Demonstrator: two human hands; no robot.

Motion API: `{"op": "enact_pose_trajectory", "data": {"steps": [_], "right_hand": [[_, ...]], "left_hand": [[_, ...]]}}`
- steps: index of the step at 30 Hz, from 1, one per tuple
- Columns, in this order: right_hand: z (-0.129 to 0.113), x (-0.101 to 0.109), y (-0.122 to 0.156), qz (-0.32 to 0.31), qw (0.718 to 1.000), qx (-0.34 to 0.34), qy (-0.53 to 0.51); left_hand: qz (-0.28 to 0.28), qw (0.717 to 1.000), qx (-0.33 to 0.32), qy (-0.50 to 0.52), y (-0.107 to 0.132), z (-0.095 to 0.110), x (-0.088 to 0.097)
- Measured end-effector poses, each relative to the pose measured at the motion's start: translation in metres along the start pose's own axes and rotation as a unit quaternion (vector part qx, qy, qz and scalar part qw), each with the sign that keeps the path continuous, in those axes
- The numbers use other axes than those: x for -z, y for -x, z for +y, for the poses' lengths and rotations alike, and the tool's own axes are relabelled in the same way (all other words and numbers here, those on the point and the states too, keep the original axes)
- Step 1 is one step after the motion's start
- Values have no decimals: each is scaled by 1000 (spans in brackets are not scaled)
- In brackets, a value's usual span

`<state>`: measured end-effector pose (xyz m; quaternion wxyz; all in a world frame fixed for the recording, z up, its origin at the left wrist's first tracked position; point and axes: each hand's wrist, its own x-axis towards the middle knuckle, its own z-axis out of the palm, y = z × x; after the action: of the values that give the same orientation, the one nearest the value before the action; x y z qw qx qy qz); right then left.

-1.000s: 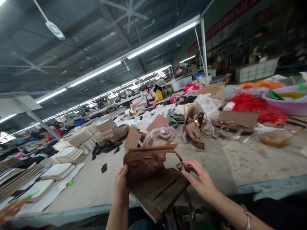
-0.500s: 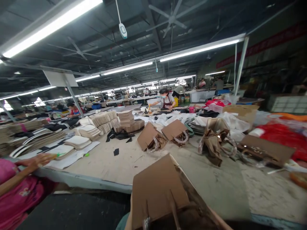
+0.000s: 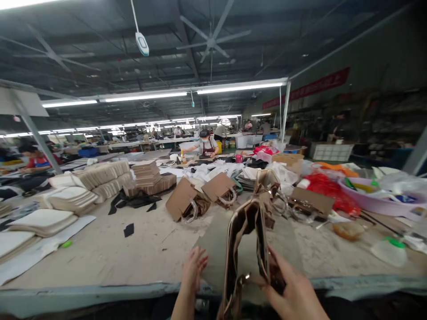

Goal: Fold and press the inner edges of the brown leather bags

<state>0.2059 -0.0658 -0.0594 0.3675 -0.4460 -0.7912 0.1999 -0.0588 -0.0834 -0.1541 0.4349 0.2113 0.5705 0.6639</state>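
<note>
A brown handbag [image 3: 230, 249] stands on edge in front of me at the table's near side, its mouth turned up so that the folded inner walls show. My right hand [image 3: 293, 289] grips its right side, thumb and fingers around the brown material near a small metal fitting. To the left of the bag, my left hand [image 3: 193, 269] is raised with loosely bent fingers and holds nothing. A gap shows between it and the bag. The bag's lower part runs out of the picture.
More brown handbags [image 3: 183, 200] with wrapped handles lie across the table [image 3: 133, 258]. Stacks of pale padded panels [image 3: 43, 218] stand at left. A lilac basin [image 3: 373, 200], red plastic [image 3: 323, 191] and a green-capped bottle [image 3: 390, 251] are at right. A co-worker [image 3: 207, 146] sits opposite.
My view has swung right. The bag has turned from showing its broad brown face to standing edge-on with its mouth visible. My left hand has come into sight, off the bag.
</note>
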Motion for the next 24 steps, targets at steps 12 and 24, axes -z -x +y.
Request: {"op": "enact_pose_trajectory", "data": {"steps": [12, 24], "right_hand": [[29, -23, -29, -68, 989, -125, -48], [37, 54, -11, -214, 974, -49, -63]], "left_hand": [[-50, 912, -171, -369, 69, 43, -32], [-224, 848, -175, -448, 17, 95, -55]]}}
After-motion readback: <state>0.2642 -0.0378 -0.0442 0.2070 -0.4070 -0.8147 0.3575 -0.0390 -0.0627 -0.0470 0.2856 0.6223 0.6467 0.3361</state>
